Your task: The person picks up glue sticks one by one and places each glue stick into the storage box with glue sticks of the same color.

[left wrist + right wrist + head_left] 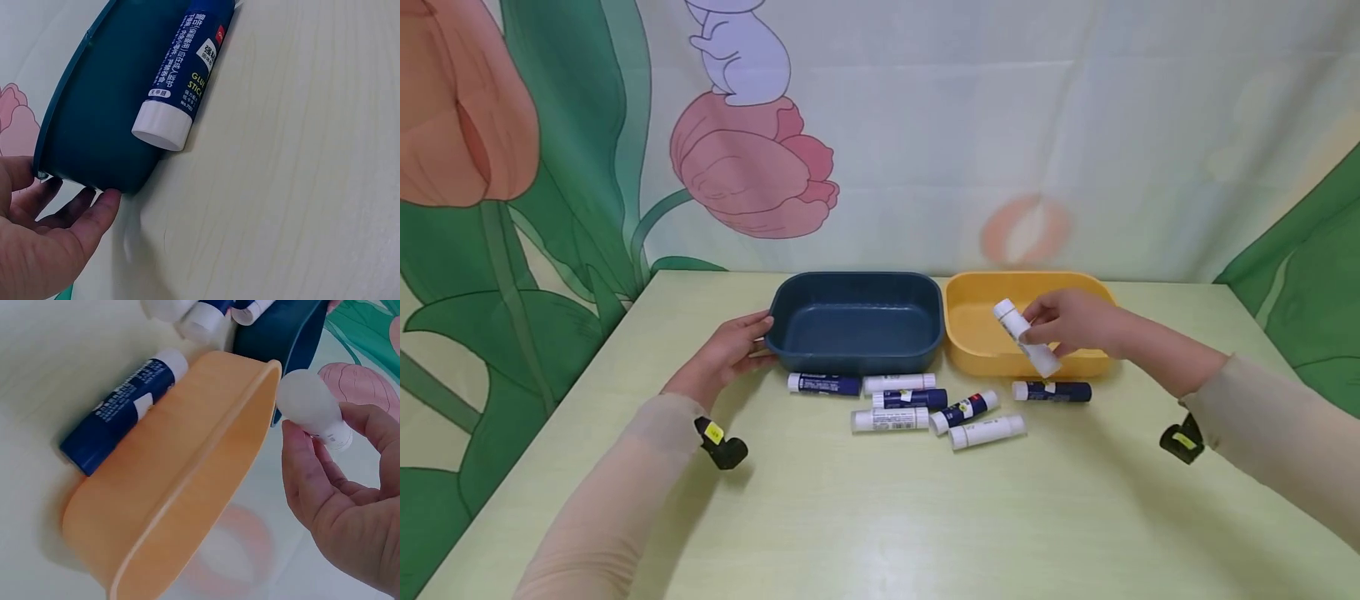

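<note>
Right hand (1075,322): fingers pinch white glue stick (1013,322) | left hand (726,347): fingers hold blue bin (857,364) by its end | stick probably light, stiff, slick; best held mid-barrel

Open room for a hand runs across the front of the tabletop (910,517), up to six sticks (891,420) that block the low approach to the blue bin (853,329). A navy stick (1067,392) bars part of the yellow bin's (973,329) near wall, with a gap between it and the six. Both bins open upward; the left hand (733,346) obstructs the blue one's left end, the right hand (1067,321) with its white stick (1018,327) the yellow one's top. The bins' adjoining ends leave hardly any passage, and a curtain (1150,150) limits reach behind.
</note>
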Motion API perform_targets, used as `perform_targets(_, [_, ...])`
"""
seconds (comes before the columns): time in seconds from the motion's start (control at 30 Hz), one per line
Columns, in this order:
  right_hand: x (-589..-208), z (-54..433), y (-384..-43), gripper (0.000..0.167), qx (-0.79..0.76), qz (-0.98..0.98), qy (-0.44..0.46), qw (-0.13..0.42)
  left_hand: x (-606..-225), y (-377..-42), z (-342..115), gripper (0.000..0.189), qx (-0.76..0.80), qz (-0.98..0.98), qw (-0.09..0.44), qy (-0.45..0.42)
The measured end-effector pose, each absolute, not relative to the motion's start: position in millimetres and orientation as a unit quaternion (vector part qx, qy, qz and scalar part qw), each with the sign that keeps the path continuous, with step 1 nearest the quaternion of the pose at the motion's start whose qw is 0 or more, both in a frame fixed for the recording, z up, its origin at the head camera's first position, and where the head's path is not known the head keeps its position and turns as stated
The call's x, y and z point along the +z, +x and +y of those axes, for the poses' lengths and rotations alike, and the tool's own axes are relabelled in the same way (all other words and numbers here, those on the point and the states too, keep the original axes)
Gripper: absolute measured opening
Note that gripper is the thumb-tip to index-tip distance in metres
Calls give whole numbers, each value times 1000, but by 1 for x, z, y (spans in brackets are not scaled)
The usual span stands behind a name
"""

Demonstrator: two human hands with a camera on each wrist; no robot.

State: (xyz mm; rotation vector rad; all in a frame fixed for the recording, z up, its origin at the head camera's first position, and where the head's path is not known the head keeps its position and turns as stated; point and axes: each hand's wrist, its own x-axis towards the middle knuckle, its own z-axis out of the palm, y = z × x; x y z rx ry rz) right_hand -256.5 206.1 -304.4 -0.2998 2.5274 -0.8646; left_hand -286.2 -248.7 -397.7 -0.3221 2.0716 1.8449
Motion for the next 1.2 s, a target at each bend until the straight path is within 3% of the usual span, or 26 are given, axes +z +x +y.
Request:
perform_targets(0.57, [-292, 187, -299, 52, -452, 851, -68, 257, -395, -287, -248, 55, 656, 723, 179, -120])
perform_targets(0.83, [-299, 172, -319, 59, -509, 814, -26, 279, -396, -286, -250, 55, 664, 716, 183, -115])
perform_targets(1.2, [-327, 148, -332, 55, -504, 808, 13, 306, -399, -288, -251, 56, 662, 719, 180, -115])
